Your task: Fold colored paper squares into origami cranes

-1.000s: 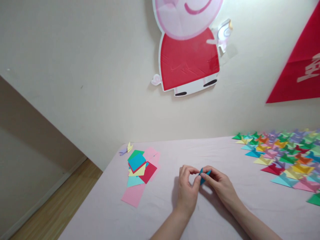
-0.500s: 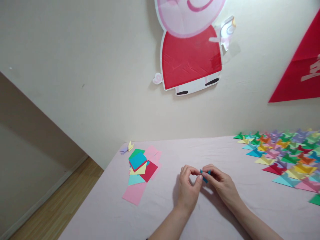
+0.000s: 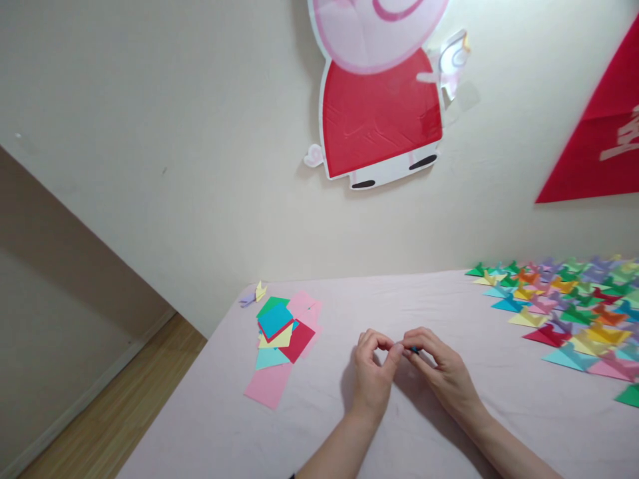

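Currently held: the paper [image 3: 415,350], a small blue folded bit, between the two hands over the worktop [image 3: 224,439]; fingers hide most of it, so its exact shape cannot be told.
Left hand [image 3: 373,374]: narrow, thumb and forefinger pinched together at the paper's left end; how much they grip there is covered.
Right hand [image 3: 444,372]: closed on the paper, thumb on the near side, forefinger on the far, a blue sliver showing between them.
Pinch: this looks like a fine fold or crease, so best let one hand steady the paper while the other shapes it, rather than have both pull.
Pressure: firm along the crease, light elsewhere; thin paper would likely buckle if squeezed all over.
Edges: line them up before pressing, since a crooked crease on so small a piece would probably be hard to undo.
Fingertips: parting them slightly for a look would help, as they cover nearly all the work.
Loose sheets [image 3: 275,322]: overlapping, well to the left of the hands.
Folded pieces [image 3: 546,334]: many colours, massed at the right, well apart from the right hand.
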`<state>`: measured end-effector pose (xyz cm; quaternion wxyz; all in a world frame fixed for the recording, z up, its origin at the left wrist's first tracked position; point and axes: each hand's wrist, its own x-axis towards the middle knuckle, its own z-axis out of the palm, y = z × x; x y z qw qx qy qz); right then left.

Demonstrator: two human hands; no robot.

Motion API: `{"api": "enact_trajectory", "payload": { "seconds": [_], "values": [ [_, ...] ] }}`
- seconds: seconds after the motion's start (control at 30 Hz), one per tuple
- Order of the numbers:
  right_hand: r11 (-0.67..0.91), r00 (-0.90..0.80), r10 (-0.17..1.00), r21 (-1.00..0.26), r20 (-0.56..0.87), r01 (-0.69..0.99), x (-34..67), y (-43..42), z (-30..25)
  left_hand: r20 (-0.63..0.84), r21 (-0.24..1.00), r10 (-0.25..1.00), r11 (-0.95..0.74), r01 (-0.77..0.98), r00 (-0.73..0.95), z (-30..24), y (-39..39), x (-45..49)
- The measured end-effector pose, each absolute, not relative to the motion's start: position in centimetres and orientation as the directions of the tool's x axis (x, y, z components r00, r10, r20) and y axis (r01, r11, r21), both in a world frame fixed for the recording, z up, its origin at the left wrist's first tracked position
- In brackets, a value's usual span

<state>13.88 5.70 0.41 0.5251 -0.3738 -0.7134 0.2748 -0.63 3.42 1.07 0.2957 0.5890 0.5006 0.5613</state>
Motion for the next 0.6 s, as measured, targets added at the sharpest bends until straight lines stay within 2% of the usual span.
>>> {"api": "enact_trajectory", "payload": {
  "seconds": [0.23,0.43,0.6],
  "values": [
    [0.637,-0.197,0.766,-0.686,0.611,0.351,13.93,5.64,0.52,0.37,0.901,0.918,-0.316,0.298,-0.145,1.04,3.49,-0.74],
    [0.651,-0.218,0.75,-0.64,0.624,0.408,14.06,5.78,0.6,0.186,0.97,0.973,-0.159,0.182,-0.139,1.1,3.69,-0.76],
    [0.673,-0.213,0.723,-0.603,0.657,0.428,14.15,5.92,0.36,0.038,0.999,0.992,-0.04,-0.011,-0.119,1.14,3.84,-0.59]
  ]
}}
